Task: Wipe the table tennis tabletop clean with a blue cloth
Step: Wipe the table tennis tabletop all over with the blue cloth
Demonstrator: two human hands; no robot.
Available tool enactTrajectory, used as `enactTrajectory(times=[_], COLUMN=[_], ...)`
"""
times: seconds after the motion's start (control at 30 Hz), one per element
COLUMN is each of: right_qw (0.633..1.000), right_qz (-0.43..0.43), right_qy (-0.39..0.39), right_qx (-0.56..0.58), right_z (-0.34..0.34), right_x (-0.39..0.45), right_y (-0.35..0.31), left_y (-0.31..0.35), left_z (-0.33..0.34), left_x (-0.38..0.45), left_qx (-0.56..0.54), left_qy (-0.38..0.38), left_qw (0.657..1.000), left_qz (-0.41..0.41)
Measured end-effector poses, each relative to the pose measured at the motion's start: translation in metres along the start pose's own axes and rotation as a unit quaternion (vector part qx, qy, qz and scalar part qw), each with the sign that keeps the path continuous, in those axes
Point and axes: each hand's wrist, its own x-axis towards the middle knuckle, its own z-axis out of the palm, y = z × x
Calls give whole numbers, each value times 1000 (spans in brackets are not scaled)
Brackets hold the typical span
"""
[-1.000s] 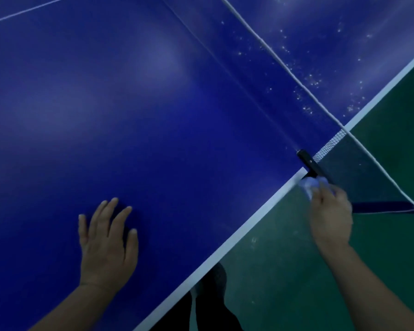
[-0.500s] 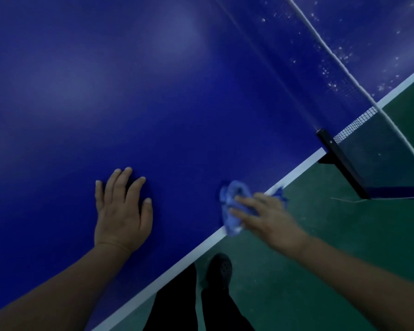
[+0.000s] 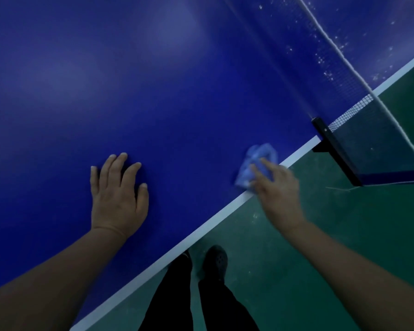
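Left hand (image 3: 116, 195) fingers spread flat on tabletop (image 3: 177, 96), right hand (image 3: 279, 189) fingers seemingly pressing blue cloth (image 3: 253, 161)

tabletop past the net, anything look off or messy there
Yes: white specks are scattered over the tabletop beyond the net, near the white edge line. The near half looks clean, and the blue cloth under the right hand is on this side.

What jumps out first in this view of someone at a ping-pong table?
The big blue tabletop fills most of the view. The right hand presses a crumpled blue cloth near the white side edge, while the left hand lies flat on the surface. White specks dot the far side, beyond the net.
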Motion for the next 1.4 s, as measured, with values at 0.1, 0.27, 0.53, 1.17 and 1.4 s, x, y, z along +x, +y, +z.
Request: enactTrajectory(times=[0.1,0.27,0.53,1.17,1.4], right_qw=[984,990,968,982,951], right_qz=[175,140,244,187,232], right_qy=[-9,11,37,-29,-35], right_qx=[8,-4,-48,-7,201], right_z=[-5,14,0,-21,-53], right_x=[30,121,151,76,-106], right_y=[14,-43,36,101,206], left_y=[20,96,124,200,304], left_z=[2,23,51,61,82], left_x=[6,30,49,22,-39], left_qx=[-19,-35,16,-22,-64], left_qy=[6,-9,-55,-27,-60], left_qw=[1000,993,976,981,986], left_qz=[1,112,208,189,145])
